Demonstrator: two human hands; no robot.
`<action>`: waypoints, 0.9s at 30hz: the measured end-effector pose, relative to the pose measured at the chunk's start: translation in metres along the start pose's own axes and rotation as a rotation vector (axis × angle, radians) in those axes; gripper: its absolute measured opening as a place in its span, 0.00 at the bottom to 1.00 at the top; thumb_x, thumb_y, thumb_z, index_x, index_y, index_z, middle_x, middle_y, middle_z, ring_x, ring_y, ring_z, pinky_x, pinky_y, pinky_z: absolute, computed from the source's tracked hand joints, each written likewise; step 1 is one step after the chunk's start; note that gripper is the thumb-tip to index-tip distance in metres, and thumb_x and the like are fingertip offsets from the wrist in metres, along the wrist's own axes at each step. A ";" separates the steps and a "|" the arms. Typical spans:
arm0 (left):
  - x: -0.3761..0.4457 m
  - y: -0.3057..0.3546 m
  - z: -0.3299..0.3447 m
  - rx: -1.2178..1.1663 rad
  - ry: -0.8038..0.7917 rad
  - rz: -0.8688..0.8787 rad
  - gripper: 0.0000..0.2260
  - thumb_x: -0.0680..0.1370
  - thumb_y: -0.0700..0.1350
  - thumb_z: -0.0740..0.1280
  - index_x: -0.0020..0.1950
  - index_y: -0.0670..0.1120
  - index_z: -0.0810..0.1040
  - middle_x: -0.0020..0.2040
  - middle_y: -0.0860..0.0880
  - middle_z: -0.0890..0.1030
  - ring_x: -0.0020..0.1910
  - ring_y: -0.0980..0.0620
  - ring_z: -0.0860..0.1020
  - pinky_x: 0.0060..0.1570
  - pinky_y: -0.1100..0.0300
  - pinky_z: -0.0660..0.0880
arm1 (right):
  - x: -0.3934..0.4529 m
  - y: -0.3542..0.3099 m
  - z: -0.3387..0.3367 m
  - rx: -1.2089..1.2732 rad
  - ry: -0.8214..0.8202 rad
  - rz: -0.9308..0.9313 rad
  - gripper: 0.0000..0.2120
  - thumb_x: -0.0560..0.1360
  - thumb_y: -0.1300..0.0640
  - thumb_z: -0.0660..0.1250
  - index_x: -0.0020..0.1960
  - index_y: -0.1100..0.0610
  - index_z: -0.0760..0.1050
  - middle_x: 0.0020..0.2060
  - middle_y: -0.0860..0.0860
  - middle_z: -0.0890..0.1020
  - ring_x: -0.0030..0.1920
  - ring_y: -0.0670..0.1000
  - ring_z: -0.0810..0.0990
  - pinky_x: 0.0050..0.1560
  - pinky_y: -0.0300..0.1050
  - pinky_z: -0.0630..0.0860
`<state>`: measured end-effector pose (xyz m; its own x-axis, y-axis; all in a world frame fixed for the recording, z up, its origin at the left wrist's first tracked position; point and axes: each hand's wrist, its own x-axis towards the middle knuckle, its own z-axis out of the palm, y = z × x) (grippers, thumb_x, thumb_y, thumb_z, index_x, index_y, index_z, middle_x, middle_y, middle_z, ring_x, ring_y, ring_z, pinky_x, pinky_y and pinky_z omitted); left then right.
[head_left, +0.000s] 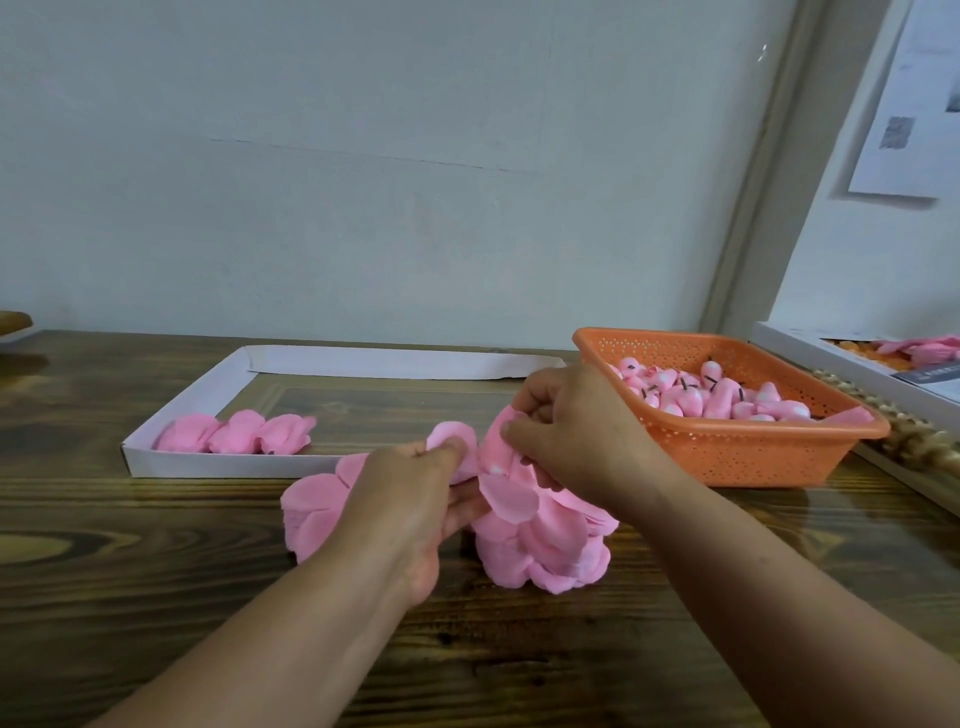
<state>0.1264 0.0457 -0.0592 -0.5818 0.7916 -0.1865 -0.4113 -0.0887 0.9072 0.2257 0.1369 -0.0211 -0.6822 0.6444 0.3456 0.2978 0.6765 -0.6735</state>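
At the middle of the wooden table (156, 571), the left hand (410, 499) pinches a single pink petal (449, 434), thumb and fingers closed on it. Just to its right, the right hand (576, 436) curls its fingers round the top of a stack of pink petals (545, 545). A smaller petal pile (311, 512) lies left. Farther off sit a white tray (208, 465) and, to the right, an orange basket (737, 457) of pink buds (701, 400).

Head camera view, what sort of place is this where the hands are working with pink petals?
Probably a small handcraft bench for artificial flowers: the left hand and right hand pinch pink petals over a wooden table, an orange basket holds pink buds, and a white cardboard tray holds pink flowers.
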 end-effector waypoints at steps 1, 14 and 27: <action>0.000 0.001 0.000 0.036 0.009 0.003 0.07 0.81 0.40 0.61 0.50 0.38 0.77 0.38 0.42 0.85 0.35 0.49 0.84 0.28 0.62 0.78 | 0.000 -0.001 -0.001 -0.031 -0.023 -0.018 0.08 0.71 0.67 0.64 0.35 0.59 0.74 0.21 0.48 0.73 0.18 0.43 0.72 0.23 0.37 0.69; -0.007 0.013 0.001 0.376 -0.103 0.036 0.18 0.83 0.50 0.56 0.47 0.43 0.82 0.40 0.45 0.86 0.42 0.49 0.85 0.43 0.58 0.80 | 0.004 -0.010 -0.002 -0.154 -0.187 -0.061 0.06 0.72 0.65 0.65 0.38 0.59 0.77 0.25 0.48 0.77 0.24 0.48 0.76 0.26 0.42 0.73; -0.005 0.021 -0.005 0.216 -0.273 -0.122 0.19 0.79 0.55 0.61 0.54 0.38 0.77 0.49 0.37 0.84 0.49 0.44 0.84 0.49 0.54 0.80 | 0.004 -0.004 -0.004 -0.035 -0.169 0.020 0.07 0.72 0.67 0.64 0.36 0.61 0.75 0.19 0.47 0.74 0.18 0.42 0.71 0.21 0.35 0.67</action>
<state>0.1167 0.0371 -0.0411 -0.3170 0.9232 -0.2171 -0.2920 0.1228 0.9485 0.2247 0.1381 -0.0141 -0.7776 0.5907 0.2155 0.3337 0.6782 -0.6548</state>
